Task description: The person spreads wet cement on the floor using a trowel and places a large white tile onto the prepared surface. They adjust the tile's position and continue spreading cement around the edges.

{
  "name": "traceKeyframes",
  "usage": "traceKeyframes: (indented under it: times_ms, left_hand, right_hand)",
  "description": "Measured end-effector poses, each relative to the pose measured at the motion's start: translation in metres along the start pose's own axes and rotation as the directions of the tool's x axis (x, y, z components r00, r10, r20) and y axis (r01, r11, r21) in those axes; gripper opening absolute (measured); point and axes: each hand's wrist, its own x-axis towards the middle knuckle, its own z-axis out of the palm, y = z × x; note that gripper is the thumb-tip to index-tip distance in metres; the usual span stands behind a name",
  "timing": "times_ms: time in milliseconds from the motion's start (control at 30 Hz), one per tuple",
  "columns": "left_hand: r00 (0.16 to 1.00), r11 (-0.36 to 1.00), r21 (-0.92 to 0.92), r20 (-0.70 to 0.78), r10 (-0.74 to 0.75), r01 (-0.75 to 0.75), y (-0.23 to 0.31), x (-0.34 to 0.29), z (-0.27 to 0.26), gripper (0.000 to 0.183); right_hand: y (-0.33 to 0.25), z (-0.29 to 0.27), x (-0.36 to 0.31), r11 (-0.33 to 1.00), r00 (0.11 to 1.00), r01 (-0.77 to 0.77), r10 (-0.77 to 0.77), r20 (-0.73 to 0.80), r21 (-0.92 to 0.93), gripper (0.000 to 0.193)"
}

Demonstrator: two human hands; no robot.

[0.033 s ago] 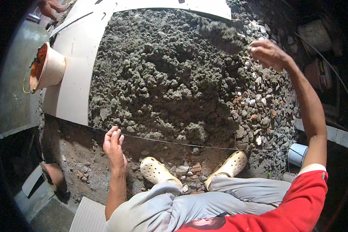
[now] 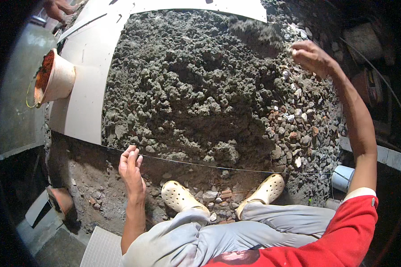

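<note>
A thin taut string (image 2: 200, 164) crosses in front of my shoes, and my left hand (image 2: 131, 171) pinches it near the corner of a pale tile. My right hand (image 2: 311, 57) is reached far out at the upper right, its fingers curled closed. Beside its fingertips a grey clump of mortar (image 2: 256, 32) is smeared by motion. What the right hand grips, perhaps a tool, cannot be made out. Lumpy grey mortar (image 2: 173, 80) spreads between the tiles and the string, with a darker hollow near the middle.
Pale tiles (image 2: 87, 104) border the mortar at left and far side. A bucket (image 2: 62, 78) with reddish contents stands on them. Broken stones (image 2: 298, 129) lie at right, near a small light-blue pail (image 2: 343, 178). Another person's hand (image 2: 58, 10) shows at top left. Cream clogs (image 2: 182, 196) are on my feet.
My right hand has shifted slightly up and to the right. The blurred mortar beside it has moved a little. My left hand stays at the string.
</note>
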Motion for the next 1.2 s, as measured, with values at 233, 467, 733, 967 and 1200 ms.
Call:
traceKeyframes:
  times_ms: [233,467,733,967,1200]
  left_hand:
    - [1.0,0.999,0.038,0.02,-0.023,0.022,0.004,0.004,0.015,0.026]
    - [0.999,0.998,0.056,0.025,-0.028,0.026,0.001,0.006,0.005,0.029]
    - [0.996,0.999,0.044,0.079,-0.031,0.027,-0.002,0.013,0.012,0.028]
    - [0.997,0.998,0.057,0.069,-0.038,0.034,-0.003,0.008,0.005,0.03]
    - [0.997,0.998,0.027,0.048,-0.055,0.054,-0.007,0.012,-0.012,0.028]
  right_hand:
    - [0.057,0.021,0.077,0.588,0.943,-0.209,-0.091,-0.321,-0.781,0.038]
    - [0.078,0.02,0.062,0.623,0.813,-0.199,-0.327,-0.483,-0.756,0.046]
    - [0.101,0.035,0.078,0.776,0.81,-0.449,0.145,-0.569,-0.442,0.049]
    - [0.083,0.062,0.14,0.782,0.792,-0.503,0.247,-0.559,-0.367,0.043]
    - [0.038,0.081,0.114,0.806,0.904,-0.252,-0.002,-0.428,-0.536,0.026]
